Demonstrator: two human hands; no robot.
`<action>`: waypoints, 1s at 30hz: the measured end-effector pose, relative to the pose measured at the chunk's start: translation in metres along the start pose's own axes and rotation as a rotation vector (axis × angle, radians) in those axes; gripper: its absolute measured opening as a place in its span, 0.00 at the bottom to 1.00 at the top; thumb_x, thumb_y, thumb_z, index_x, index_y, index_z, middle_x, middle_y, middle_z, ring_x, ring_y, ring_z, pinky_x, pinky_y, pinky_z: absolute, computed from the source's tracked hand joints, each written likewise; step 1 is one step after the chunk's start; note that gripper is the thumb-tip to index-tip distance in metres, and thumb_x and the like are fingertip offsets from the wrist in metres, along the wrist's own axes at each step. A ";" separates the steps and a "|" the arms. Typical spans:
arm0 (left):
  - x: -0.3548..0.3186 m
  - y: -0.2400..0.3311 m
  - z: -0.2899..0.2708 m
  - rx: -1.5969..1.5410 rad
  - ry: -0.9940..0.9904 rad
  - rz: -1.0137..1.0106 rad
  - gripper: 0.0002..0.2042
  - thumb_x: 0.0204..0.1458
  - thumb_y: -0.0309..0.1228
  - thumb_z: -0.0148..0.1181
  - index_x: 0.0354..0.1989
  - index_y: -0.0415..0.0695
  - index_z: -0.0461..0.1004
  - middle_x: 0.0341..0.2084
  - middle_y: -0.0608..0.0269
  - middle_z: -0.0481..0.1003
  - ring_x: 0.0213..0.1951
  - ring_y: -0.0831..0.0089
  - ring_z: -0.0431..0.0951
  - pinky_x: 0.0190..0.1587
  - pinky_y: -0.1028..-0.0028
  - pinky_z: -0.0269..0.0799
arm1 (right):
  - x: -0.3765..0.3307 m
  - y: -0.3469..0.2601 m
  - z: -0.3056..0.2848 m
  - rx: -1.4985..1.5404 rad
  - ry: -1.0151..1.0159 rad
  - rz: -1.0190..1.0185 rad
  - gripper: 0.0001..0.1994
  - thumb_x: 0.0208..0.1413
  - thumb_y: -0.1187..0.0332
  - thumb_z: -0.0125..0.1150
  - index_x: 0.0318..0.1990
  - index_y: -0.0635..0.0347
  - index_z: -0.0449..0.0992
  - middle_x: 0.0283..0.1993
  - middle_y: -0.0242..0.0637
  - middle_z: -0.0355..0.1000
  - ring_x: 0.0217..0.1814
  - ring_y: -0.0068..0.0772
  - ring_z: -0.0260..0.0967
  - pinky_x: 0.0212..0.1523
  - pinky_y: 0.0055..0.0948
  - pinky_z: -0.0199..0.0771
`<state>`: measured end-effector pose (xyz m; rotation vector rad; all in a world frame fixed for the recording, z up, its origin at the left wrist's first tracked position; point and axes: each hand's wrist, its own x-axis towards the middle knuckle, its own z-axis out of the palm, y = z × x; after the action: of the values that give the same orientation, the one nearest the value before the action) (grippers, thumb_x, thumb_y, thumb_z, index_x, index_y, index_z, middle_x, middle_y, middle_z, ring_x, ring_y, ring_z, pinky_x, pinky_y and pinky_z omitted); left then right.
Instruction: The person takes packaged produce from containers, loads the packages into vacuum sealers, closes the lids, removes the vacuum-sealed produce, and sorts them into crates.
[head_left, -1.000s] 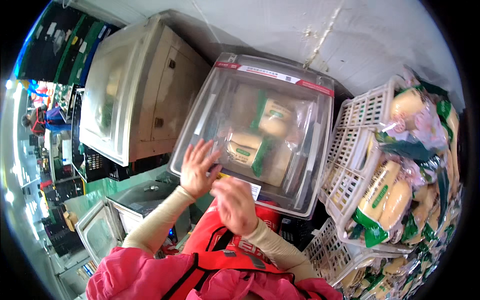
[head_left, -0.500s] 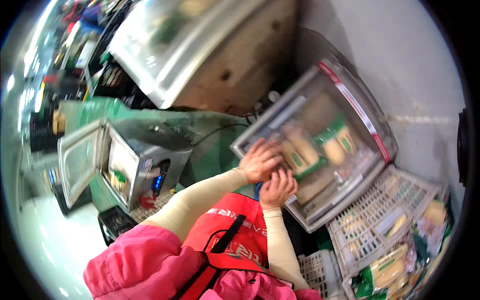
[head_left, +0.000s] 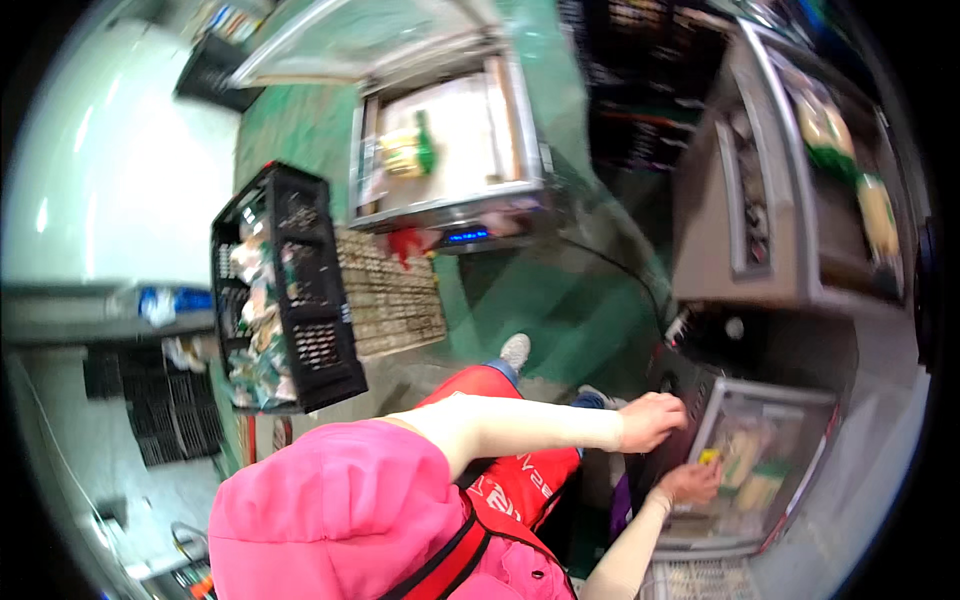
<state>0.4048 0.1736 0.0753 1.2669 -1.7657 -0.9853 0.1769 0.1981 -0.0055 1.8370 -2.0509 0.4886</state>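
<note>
Left hand (head_left: 652,420) rested clenched on the dark machine edge (head_left: 672,385); right hand (head_left: 690,484) lay on the clear container lid (head_left: 765,470), grasping a small yellow item (head_left: 709,457).

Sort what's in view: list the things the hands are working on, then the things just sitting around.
In hand: left hand, right hand, clear lidded box of wrapped packs.

Lying about: black crate, open machine, grey machine, green floor.
</note>
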 end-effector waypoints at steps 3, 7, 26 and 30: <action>-0.089 -0.039 -0.125 0.180 0.270 -0.056 0.11 0.36 0.23 0.55 0.32 0.43 0.71 0.32 0.57 0.72 0.41 0.56 0.71 0.43 0.61 0.66 | 0.004 0.018 0.009 -0.024 0.059 -0.049 0.12 0.52 0.66 0.52 0.44 0.47 0.75 0.44 0.33 0.70 0.45 0.43 0.66 0.43 0.43 0.65; -0.234 -0.024 -0.337 0.837 0.815 -0.329 0.07 0.35 0.23 0.52 0.26 0.44 0.72 0.27 0.57 0.71 0.34 0.56 0.71 0.37 0.61 0.66 | 0.026 0.014 -0.010 -0.089 -0.033 -0.099 0.11 0.51 0.65 0.54 0.43 0.49 0.75 0.42 0.35 0.71 0.43 0.44 0.68 0.40 0.43 0.68; -0.516 0.124 -0.356 0.604 0.669 -1.423 0.28 0.43 0.50 0.60 0.49 0.43 0.69 0.51 0.53 0.67 0.59 0.54 0.58 0.59 0.60 0.54 | 0.044 -0.138 -0.050 0.155 -0.833 -0.436 0.07 0.50 0.65 0.55 0.35 0.54 0.75 0.36 0.36 0.72 0.38 0.37 0.69 0.36 0.37 0.69; -0.499 0.108 -0.389 0.554 1.109 -1.349 0.21 0.45 0.41 0.59 0.44 0.41 0.70 0.38 0.53 0.74 0.42 0.60 0.74 0.45 0.66 0.68 | 0.049 -0.140 -0.035 0.118 -0.941 -0.392 0.07 0.50 0.65 0.55 0.34 0.55 0.75 0.35 0.36 0.72 0.36 0.35 0.69 0.35 0.36 0.69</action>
<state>0.8273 0.6133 0.2758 2.7079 -0.1267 -0.1314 0.3119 0.1571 0.0527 2.8008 -2.0502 -0.4733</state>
